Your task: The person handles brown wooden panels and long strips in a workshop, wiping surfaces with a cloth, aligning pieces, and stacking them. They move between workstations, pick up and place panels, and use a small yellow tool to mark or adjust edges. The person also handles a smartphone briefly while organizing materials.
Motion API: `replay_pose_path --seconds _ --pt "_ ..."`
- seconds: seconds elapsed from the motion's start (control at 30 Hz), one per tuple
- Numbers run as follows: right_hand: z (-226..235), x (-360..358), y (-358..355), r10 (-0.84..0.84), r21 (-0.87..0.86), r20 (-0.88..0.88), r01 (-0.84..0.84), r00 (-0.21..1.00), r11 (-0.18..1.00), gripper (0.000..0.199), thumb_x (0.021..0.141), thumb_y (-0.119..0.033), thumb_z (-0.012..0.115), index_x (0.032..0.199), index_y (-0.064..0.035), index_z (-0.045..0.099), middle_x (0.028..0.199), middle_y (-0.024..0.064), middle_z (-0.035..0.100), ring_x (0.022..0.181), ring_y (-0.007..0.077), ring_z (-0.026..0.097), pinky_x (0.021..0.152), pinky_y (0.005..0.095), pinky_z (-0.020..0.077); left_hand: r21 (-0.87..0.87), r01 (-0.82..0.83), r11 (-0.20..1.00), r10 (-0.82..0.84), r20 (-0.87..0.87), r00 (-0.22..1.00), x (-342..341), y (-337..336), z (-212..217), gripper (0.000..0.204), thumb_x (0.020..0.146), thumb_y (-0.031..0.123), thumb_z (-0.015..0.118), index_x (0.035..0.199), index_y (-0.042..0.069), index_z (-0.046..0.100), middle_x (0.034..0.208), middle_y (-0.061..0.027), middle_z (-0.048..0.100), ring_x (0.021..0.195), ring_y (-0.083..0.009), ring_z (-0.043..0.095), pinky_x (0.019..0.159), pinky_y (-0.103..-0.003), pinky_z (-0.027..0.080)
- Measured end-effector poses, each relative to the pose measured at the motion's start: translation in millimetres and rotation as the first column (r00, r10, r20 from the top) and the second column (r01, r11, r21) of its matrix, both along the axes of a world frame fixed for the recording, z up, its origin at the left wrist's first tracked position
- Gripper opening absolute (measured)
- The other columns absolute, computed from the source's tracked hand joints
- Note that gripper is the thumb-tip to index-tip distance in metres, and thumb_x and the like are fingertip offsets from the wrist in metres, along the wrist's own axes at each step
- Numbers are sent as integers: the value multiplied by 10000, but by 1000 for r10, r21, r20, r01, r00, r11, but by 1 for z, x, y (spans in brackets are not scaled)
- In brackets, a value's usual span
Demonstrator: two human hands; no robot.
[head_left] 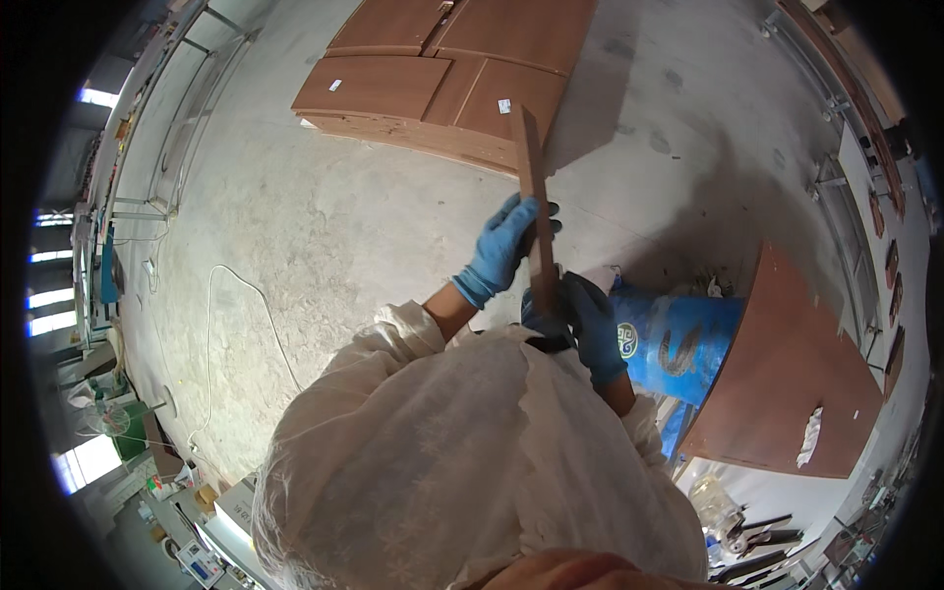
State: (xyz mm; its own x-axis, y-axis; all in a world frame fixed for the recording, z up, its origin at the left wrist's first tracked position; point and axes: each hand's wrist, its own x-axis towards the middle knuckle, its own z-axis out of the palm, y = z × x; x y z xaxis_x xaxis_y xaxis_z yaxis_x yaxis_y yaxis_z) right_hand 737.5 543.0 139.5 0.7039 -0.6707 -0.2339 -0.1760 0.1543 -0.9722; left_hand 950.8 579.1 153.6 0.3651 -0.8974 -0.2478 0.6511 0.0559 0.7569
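Observation:
In front of my body a long, narrow brown wooden strip (pixel 534 177) is held up at a tilt, its far end pointing away from me. My left hand (pixel 503 248), in a light blue glove, is closed around the strip near its middle, fingertips showing past the far side. At the near end, my right hand (pixel 592 324) in a darker blue glove is closed about the strip, close to my waist. Something dark shows beneath that end, and I cannot make out what it is. Loose white sleeves cover my upper forearms.
Brown panels (pixel 383 93) lie stacked on the concrete floor ahead. At my right are a blue drum (pixel 678 339) and a large brown board (pixel 787 383). A white cable (pixel 258 285) curves over the floor at left, near a metal rack (pixel 147 211).

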Motion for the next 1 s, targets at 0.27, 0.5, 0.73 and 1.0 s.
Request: replay_pose_path --seconds 0.27,0.5,0.73,1.0 --pt "15 75 -82 84 236 73 -99 994 967 596 972 -225 650 1493 -20 447 1305 138 648 1121 200 656 940 337 530 166 -36 986 19 102 995 21 -57 11 488 1034 241 608 1454 31 478 1330 -125 626 1162 -240 636 989 -371 530" --pt "25 47 -47 -234 -91 -216 219 948 971 785 911 -462 684 1502 -15 425 1224 265 674 1153 407 650 990 434 508 133 452 882 -459 27 888 10 -83 0 510 1025 155 612 1482 30 424 1378 -119 590 1211 -251 612 1044 -366 501" --pt "-2 -12 85 -711 -167 -257 694 655 700 584 1006 -413 566 1408 8 529 1238 269 659 1172 405 628 1022 437 468 173 775 608 -793 89 603 -50 -61 2 541 980 252 682 1421 3 491 1262 -97 593 1109 -207 622 988 -350 526" --pt "-79 -198 251 -936 -210 -125 931 -330 -300 432 974 -219 679 1302 58 628 1173 182 734 1090 225 696 970 345 533 227 960 165 -902 429 54 -209 -22 21 492 968 224 702 1381 2 555 1135 -25 614 972 -132 593 872 -291 505"
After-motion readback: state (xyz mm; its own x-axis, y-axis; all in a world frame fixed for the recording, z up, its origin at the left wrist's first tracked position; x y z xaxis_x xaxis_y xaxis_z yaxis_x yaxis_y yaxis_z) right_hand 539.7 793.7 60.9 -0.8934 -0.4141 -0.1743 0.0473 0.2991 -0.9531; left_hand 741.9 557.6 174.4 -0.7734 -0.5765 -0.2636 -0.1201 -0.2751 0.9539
